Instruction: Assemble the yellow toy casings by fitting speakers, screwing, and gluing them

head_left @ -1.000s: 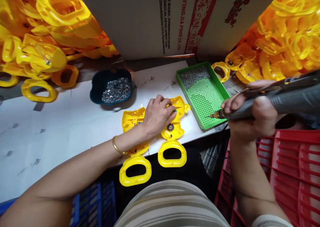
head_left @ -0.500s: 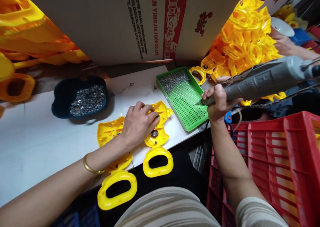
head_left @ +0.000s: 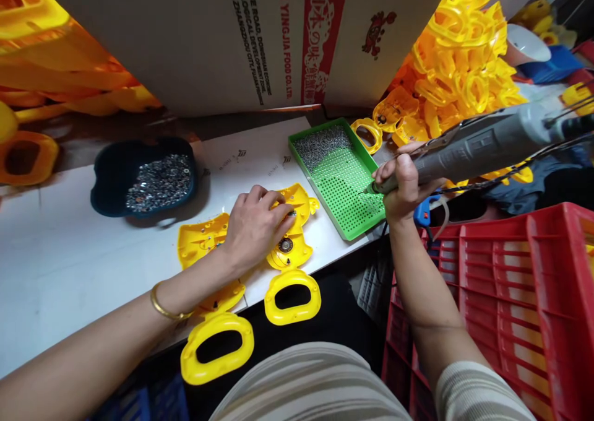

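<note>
My right hand is wrapped around a grey electric screwdriver. Its thin bit points down and left over the green perforated tray, where many small screws are heaped at the far end. My left hand rests with bent fingers on a yellow plastic toy shell, gripping its left side; the fingertips are partly hidden. A round black speaker-like part sits inside this shell, above its ring handle. A second yellow shell lies to the left, partly covered by my forearm.
A dark bowl of small metal parts stands at left on the white board. Behind rises a printed carton. Yellow shells are piled at back right; a red crate stands beside my right arm.
The view has shifted slightly. Another person's arm at the far right has gone from sight behind the screwdriver. Both my hands keep nearly the same positions.
</note>
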{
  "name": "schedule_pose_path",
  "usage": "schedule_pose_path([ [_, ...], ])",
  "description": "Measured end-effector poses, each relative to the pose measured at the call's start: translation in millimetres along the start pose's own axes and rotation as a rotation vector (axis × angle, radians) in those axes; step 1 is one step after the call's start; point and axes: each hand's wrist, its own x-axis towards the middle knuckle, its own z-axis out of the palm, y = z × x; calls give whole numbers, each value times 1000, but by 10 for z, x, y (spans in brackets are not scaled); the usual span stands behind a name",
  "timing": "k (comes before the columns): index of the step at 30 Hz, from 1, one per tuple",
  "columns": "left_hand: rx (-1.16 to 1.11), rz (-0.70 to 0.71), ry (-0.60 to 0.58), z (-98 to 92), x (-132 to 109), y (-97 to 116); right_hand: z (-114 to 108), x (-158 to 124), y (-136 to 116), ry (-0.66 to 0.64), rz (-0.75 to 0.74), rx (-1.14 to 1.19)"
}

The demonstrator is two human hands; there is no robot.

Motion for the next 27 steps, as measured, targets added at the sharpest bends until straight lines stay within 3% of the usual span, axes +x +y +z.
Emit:
schedule_pose_path([
  [5, -13, -11, -10, -13, 14, 14, 6, -1, -30, -38, -19, -40],
  [9, -21, -28, -44, -38, 33, 44, 60, -24, -219, -50, -16, 18],
  [17, -24, -44, -146, -115, 88, 95, 552, -286, -650, -300, 55, 188],
  [21, -18, -63, -188, -167, 107, 122, 704, -422, -545, -375, 125, 110],
  [27, -13, -66, -202, -169, 115, 124, 699, -494, -282, -430, 234, -11],
])
